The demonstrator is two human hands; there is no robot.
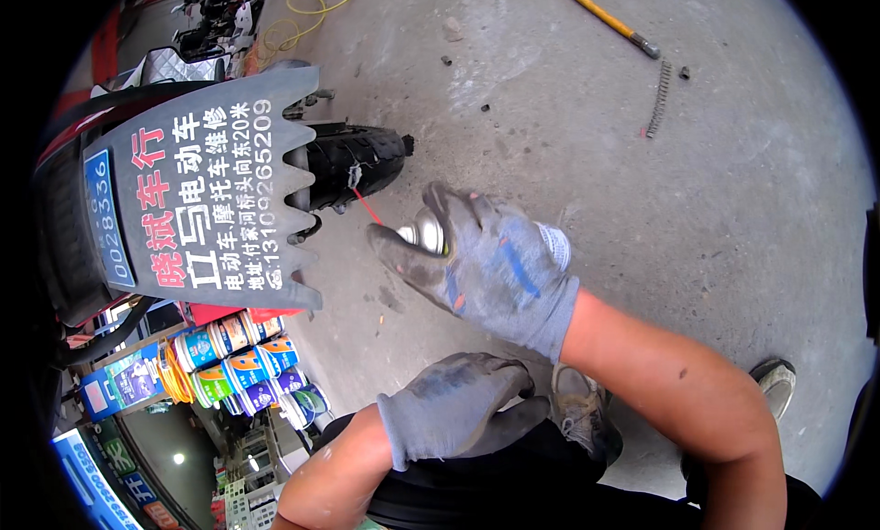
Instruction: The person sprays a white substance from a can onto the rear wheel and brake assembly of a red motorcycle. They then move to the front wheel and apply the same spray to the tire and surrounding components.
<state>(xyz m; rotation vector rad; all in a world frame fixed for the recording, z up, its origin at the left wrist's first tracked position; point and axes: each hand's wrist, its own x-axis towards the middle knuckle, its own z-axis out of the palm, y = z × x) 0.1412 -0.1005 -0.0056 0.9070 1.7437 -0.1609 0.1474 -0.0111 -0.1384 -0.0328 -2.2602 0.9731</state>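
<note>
My right hand (pixel 490 255), in a grey work glove with blue and red stains, is closed round a silver spray can (pixel 427 233). Most of the can is hidden by the glove. A thin red straw (pixel 368 207) runs from the can's front toward a black knobbly tyre (pixel 353 168), its tip close to a pale patch at the tyre's edge. My left hand (pixel 458 406), gloved alike, rests by my dark-trousered knee. Its fingers are curled in, and whatever they may hold is hidden.
A grey mudflap (pixel 211 200) with a jagged edge hangs beside the tyre. Several stacked tubs (pixel 243 360) stand lower left. A coil spring (pixel 659 99) and a yellow rod or hose (pixel 605 15) lie on the concrete. Yellow cable (pixel 307 21) loops at the top.
</note>
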